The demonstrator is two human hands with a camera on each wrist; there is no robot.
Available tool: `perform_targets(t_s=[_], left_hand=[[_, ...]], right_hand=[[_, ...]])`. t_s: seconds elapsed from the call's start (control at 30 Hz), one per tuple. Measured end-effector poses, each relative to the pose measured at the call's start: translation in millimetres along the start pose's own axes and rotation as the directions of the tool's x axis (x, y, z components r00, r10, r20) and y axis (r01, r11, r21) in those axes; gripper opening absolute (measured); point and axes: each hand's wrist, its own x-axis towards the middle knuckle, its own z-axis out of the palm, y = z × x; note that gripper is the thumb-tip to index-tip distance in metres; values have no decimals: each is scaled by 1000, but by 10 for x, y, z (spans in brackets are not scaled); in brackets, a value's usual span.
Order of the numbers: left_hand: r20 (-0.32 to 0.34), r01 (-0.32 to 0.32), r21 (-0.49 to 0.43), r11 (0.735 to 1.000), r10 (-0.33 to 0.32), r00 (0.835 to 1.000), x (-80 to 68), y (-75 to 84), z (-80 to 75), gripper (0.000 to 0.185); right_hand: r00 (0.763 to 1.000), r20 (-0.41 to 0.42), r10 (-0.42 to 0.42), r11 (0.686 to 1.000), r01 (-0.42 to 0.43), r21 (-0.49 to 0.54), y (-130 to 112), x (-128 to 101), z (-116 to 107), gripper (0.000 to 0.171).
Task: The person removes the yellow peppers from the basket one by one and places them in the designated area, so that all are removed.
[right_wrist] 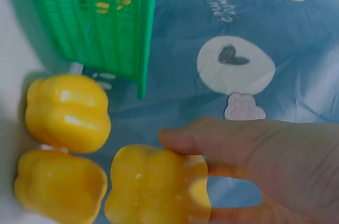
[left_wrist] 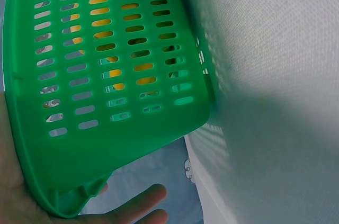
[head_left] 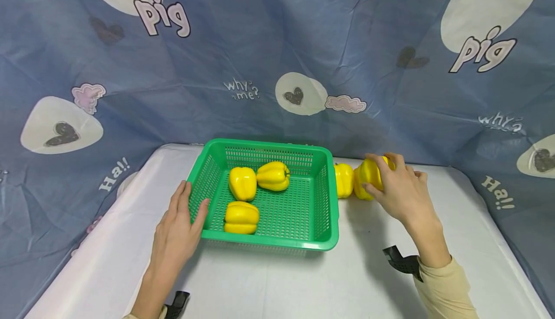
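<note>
Gripping a yellow pepper [head_left: 369, 174] — right hand [head_left: 401, 189], left hand [head_left: 179, 230] flat on green basket [head_left: 323, 198], long axis left-right.

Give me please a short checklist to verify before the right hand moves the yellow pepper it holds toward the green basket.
1. Grip: right hand has fingers curled round the held pepper. Ok.
2. Basket steadied: left hand rests on the rim of the green basket, thumb inside. Ok.
3. Free space inside: three peppers lie toward the left and back; the right part is bare. Ok.
4. Neighbours: the right wrist view shows two more peppers close beside the held one; contact cannot be judged. Cannot tell.
5. Path over the basket's right wall: nothing in between. Ok.
</note>
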Motion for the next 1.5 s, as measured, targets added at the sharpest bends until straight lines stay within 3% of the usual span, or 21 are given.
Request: perform_targets(t_s=[0.5,0.97,1.5], left_hand=[[-18,-11,-2,1000,11,1000,-9,-1,6,73],[-11,-7,-3,1000,7,1000,-9,3,1,74],[-28,-23,-13,1000,23,999,-20,-1,4,73]], right_hand=[[998,28,64,997,-64,31,393,53,6,68],[995,22,102,994,-103,44,614,78,86,69],[984,104,146,989,-148,9,805,119,277,69]])
